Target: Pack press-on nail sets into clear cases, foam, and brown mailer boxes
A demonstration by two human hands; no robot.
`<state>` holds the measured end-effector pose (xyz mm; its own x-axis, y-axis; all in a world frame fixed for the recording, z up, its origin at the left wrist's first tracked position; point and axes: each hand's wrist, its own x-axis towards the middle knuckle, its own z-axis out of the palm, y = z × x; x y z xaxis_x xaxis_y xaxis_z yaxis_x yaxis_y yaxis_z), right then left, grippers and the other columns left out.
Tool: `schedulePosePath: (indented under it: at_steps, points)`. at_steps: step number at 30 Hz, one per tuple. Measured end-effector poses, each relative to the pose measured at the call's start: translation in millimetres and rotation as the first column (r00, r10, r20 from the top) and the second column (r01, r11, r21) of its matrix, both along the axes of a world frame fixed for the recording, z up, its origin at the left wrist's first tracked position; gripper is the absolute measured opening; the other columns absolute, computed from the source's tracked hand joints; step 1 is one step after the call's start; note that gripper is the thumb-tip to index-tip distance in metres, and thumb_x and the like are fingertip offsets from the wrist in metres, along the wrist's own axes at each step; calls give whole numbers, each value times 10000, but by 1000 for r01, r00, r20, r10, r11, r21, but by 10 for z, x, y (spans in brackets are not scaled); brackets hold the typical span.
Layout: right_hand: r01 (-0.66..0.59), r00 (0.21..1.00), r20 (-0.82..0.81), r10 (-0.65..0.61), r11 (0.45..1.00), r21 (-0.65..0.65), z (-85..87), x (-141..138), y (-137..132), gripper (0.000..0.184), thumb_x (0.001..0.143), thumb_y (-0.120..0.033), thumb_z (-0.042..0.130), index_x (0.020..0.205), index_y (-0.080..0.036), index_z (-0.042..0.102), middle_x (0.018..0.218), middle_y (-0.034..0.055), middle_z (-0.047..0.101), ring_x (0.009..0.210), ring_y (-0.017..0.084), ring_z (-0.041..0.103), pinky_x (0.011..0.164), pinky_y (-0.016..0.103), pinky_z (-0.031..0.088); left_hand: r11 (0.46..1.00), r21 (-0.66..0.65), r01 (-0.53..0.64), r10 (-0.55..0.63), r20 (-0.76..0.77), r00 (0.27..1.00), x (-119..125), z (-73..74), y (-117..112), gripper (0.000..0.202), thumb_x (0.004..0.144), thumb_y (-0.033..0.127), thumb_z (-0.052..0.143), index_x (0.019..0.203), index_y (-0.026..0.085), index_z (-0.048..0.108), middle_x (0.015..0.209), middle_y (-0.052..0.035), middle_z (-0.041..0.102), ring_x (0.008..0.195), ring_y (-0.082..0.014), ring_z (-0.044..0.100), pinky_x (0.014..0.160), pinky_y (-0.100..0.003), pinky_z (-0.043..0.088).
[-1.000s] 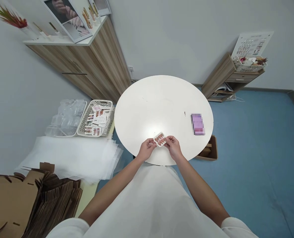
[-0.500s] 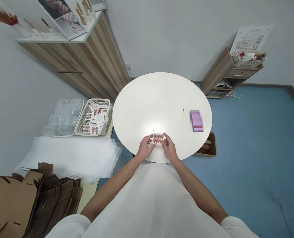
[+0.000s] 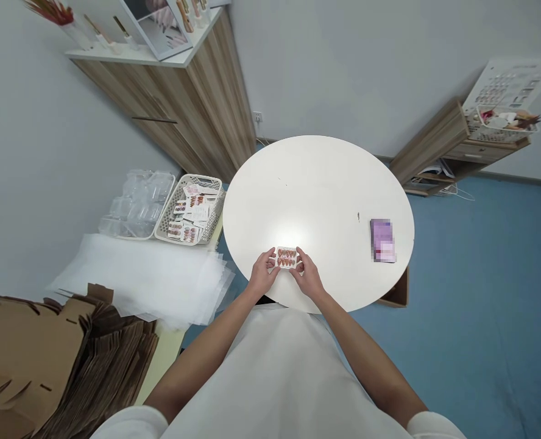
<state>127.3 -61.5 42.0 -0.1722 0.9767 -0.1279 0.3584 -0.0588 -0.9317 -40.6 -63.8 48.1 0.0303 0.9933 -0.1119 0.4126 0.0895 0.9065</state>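
Observation:
A small white card of press-on nails [image 3: 286,258], with two rows of orange-brown nails, is held over the near part of the round white table [image 3: 316,183]. My left hand [image 3: 262,272] grips its left edge between thumb and fingers. On the opposite edge, my right hand [image 3: 307,274] pinches the card the same way. The nails face up towards me, and the card's underside is hidden.
A pixelated purple object [image 3: 382,241] lies on the table's right. Left of the table are a white basket [image 3: 218,210] of nail cards, clear plastic boxes [image 3: 145,198], white sheets [image 3: 142,274] and folded cardboard [image 3: 28,353]. A wooden cabinet [image 3: 206,97] stands behind.
The view has turned left, so the table and purple object appear farther right. The right fingers and thumb have shifted to the card's right edge, uncovering more nails.

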Motion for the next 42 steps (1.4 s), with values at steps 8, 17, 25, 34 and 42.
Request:
schedulePosePath:
  at_steps: [8, 17, 25, 34, 42]
  points:
    - [-139, 975, 167, 143, 990, -33, -90, -675, 573, 620, 708, -243, 569, 1279, -266, 329, 968, 51, 475, 714, 151, 481, 686, 344, 467, 992, -67, -108, 103, -76, 992, -624, -78, 351, 565, 663, 116, 524, 1211, 204, 421, 1057, -78, 466, 933, -166, 512, 755, -305, 478]
    - [-205, 922, 309, 235, 971, -125, -277, -1488, 1139, 603, 729, -214, 545, 1282, -170, 310, 991, 75, 467, 793, 162, 489, 747, 322, 450, 975, -186, -122, 81, -213, 974, -1342, -332, 886, 602, 653, 122, 515, 1241, 159, 393, 1066, -91, 457, 926, -183, 507, 780, -302, 448]
    - [-150, 905, 377, 198, 977, -154, -457, -1786, 1258, 608, 722, -214, 543, 1280, -173, 305, 1028, 85, 466, 874, 184, 490, 772, 318, 433, 974, -217, -65, 12, -237, 971, -1570, -482, 1054, 589, 674, 130, 484, 1252, 150, 376, 1054, -92, 448, 942, -186, 505, 860, -310, 409]
    - [-68, 896, 421, 145, 979, -191, -475, -1940, 1249, 654, 698, -147, 494, 1309, -176, 262, 1002, 89, 455, 862, 184, 499, 742, 305, 445, 987, -157, -35, -9, -275, 961, -1587, -531, 1017, 590, 689, 149, 469, 1267, 133, 349, 1147, -119, 430, 1093, -234, 435, 929, -360, 371]
    - [29, 927, 374, 16, 993, -115, -449, -2005, 1196, 631, 690, -132, 451, 1300, -175, 296, 1082, 95, 482, 969, 196, 481, 843, 346, 430, 991, -123, -59, 21, -290, 957, -1563, -525, 1049, 576, 707, 135, 453, 1271, 156, 337, 1244, -116, 425, 1175, -257, 371, 976, -423, 335]
